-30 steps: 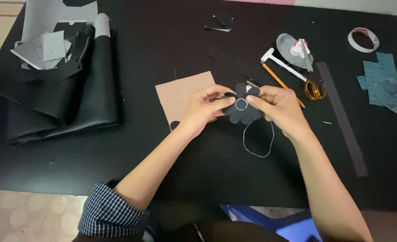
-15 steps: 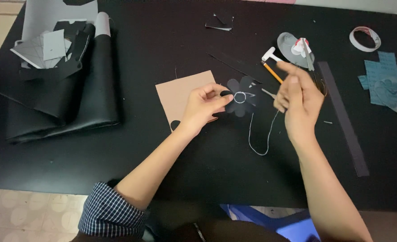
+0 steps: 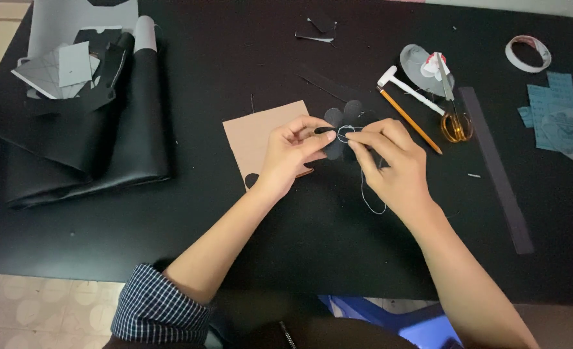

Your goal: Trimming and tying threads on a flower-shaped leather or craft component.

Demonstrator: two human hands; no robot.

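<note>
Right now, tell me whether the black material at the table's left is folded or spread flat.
Folded. The black material lies doubled over in thick layers with rounded fold edges, paper pattern pieces resting on top.

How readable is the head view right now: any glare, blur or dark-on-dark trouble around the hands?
Head view: even light, soft shadows, no strong glare on the black table. Both hands, left hand and right hand, look sharp. The dark flower-shaped piece nearly melts into the table; only its petal edges and the pale thread stand out. The folded black material shows a faint sheen.
</note>
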